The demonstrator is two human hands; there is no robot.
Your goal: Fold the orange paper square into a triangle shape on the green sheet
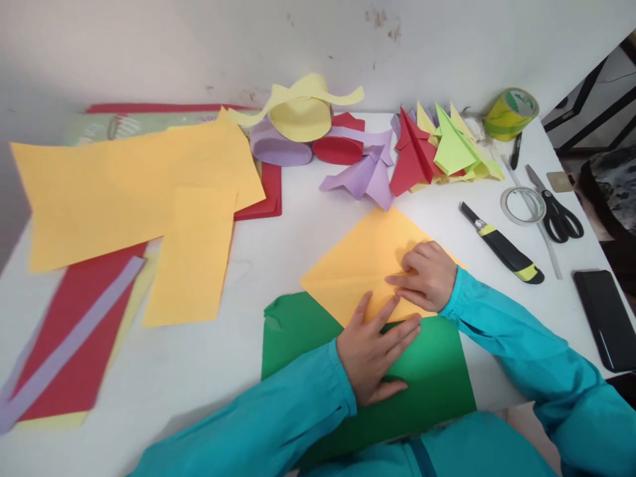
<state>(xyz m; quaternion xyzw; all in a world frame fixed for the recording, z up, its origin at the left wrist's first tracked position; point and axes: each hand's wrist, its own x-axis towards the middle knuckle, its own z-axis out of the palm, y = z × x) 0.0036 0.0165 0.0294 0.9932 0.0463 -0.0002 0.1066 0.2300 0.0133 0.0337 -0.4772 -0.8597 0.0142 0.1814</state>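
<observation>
A sheet of orange paper (348,255) lies turned like a diamond in front of me, with a faint crease across it. Its near part overlaps a green sheet (437,371) on the table. My left hand (375,351) rests flat with fingers spread, fingertips on the orange paper's near edge and palm over the green sheet. My right hand (427,275) is partly closed, its fingers curled and bunched against the orange paper just right of its middle. The spot under the right fingers is hidden.
Folded paper planes (412,149) and rolled paper loops (301,119) stand along the wall. More orange sheets (109,192) and a red sheet (79,331) lie left. On the right are a utility knife (507,252), scissors (559,215), tape rolls (511,112) and a black phone (606,321).
</observation>
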